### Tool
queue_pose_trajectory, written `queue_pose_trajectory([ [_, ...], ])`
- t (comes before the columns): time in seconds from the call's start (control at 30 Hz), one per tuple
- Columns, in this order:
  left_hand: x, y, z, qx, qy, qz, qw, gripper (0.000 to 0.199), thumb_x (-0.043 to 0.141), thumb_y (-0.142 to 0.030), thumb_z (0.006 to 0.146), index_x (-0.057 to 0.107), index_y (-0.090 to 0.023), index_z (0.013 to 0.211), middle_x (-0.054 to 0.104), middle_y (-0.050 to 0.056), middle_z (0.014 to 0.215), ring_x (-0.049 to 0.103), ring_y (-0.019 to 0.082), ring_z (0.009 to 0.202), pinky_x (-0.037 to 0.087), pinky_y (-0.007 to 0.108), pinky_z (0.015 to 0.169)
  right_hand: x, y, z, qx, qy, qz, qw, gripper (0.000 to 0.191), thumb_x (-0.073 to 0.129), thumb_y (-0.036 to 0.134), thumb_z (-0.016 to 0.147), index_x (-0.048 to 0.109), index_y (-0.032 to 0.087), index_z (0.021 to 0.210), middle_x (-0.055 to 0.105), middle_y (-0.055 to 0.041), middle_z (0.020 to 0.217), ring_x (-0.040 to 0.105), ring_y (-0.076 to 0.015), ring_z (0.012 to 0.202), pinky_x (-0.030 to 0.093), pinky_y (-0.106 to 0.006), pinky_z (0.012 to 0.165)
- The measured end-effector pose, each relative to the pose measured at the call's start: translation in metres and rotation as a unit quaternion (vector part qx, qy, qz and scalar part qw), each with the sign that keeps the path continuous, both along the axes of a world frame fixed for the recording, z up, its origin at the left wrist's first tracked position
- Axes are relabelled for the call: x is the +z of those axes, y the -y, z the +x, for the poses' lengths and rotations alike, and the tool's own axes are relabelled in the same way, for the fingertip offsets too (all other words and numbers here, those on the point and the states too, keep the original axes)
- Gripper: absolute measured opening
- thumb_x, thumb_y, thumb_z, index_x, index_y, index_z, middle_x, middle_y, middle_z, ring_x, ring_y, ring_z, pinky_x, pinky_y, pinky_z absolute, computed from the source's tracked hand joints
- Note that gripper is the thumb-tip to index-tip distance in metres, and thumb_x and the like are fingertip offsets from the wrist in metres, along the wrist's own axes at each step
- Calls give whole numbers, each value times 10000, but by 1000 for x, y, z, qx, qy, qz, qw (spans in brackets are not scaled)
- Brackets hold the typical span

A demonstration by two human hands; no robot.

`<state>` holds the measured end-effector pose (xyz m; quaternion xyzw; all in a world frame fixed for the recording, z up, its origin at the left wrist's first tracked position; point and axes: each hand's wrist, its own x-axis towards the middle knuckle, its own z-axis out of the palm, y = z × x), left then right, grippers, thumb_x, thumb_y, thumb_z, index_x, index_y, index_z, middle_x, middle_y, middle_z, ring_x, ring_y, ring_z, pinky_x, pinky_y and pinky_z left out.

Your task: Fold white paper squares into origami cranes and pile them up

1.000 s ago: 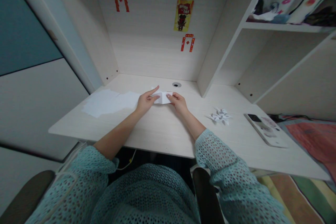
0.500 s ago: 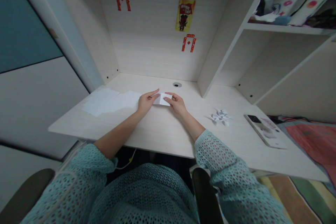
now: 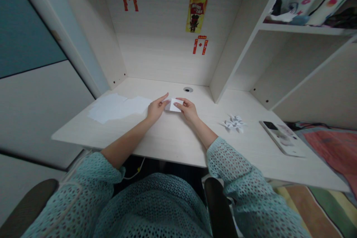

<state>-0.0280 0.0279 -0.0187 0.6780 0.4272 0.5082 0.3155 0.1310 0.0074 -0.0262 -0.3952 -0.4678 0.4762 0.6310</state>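
A small folded piece of white paper is held just above the desk, with a crease running down it. My left hand pinches its left side between thumb and fingers. On the right side, my right hand grips it, thumb on the near face and fingers behind. Loose white paper sheets lie flat on the desk to the left of my left hand. Several folded white paper pieces with pointed tips sit in a cluster to the right of my right hand.
The pale desk has a round cable hole near the back panel. A phone lies at the right. Shelves stand at the upper right, holding white containers. A black chair armrest is below the desk's front edge.
The left part of the folded paper has swung a little, so less of it shows beside my left thumb. Both hands stay almost in place.
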Motion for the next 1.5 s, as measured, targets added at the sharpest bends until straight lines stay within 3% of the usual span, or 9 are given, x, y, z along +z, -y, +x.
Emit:
queue_pose_trajectory([
  [0.2, -7, -6, 1, -16, -50, 25, 998, 354, 546, -385, 828, 635, -236, 1137, 657, 51, 1115, 595, 203, 999, 450, 317, 887, 1, 1, -1, 0, -16, 2, 1000, 402, 792, 374, 497, 679, 200, 841, 654, 0, 709, 571, -133, 644, 455, -278, 632],
  [0.37, -13, -14, 2, -64, -70, 71, 993, 296, 478, -347, 868, 675, -219, 1049, 633, 63, 1154, 551, 184, 1090, 372, 354, 1004, 0, 0, 0, -1, -17, -6, 1000, 383, 787, 403, 486, 685, 207, 799, 685, -17, 795, 592, -151, 710, 471, -286, 661],
  [0.63, -1, -3, 3, -69, -44, 64, 995, 291, 485, -336, 865, 673, -200, 1040, 654, 65, 1113, 580, 177, 1042, 406, 338, 969, 0, 0, -1, -16, 8, 7, 1000, 381, 780, 406, 502, 691, 205, 812, 680, -15, 758, 579, -145, 667, 456, -280, 631],
  [0.87, 8, 13, 2, -7, -40, 75, 996, 283, 527, -379, 838, 687, -219, 1010, 681, 33, 1065, 623, 177, 978, 450, 303, 910, 1, 2, -1, -31, 22, 28, 999, 352, 774, 401, 527, 695, 200, 804, 685, -20, 778, 579, -142, 670, 452, -282, 660],
  [1.5, 8, 10, 0, -12, -91, 97, 991, 274, 522, -383, 848, 688, -256, 1025, 681, 14, 1065, 622, 189, 1006, 461, 319, 909, -3, -2, 0, -22, -15, 8, 1000, 359, 778, 397, 531, 704, 187, 813, 700, -36, 806, 610, -160, 710, 459, -291, 677],
])
